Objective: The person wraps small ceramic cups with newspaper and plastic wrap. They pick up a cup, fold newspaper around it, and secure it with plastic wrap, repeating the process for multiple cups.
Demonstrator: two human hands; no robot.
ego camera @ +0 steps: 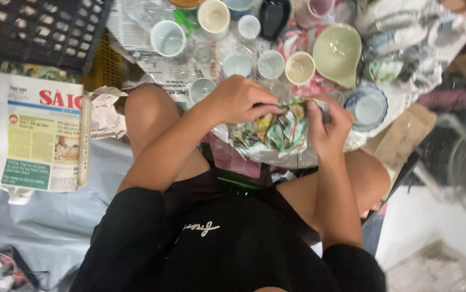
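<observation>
Head view, only one camera: person sits on the floor, both hands at centre frame working a bundle wrapped in colourful printed paper (276, 128). Left hand (238, 100) is closed over the bundle's upper left edge, fingers curled down onto the paper; right hand (327, 130) pinches the right side, fingers clamped on a fold. Bundle sits above the lap, just in front of the knees, over a loose sheet of paper (276, 154). What's inside is hidden by the wrap (can't tell the shape). Judging by the grip, the step in hand is folding or tucking the paper around an item, roughly mid-wrap. Next move likely calls for holding the fold tight with one hand while the other turns the remaining flap in, without letting the paper spring open. Upper frame: small white cups (237, 64) and a pale green bowl (337, 53) spread on newspaper, close beyond the hands. Left of frame: a folded newspaper stack (41, 140); upper left, a black crate (38, 30).
</observation>
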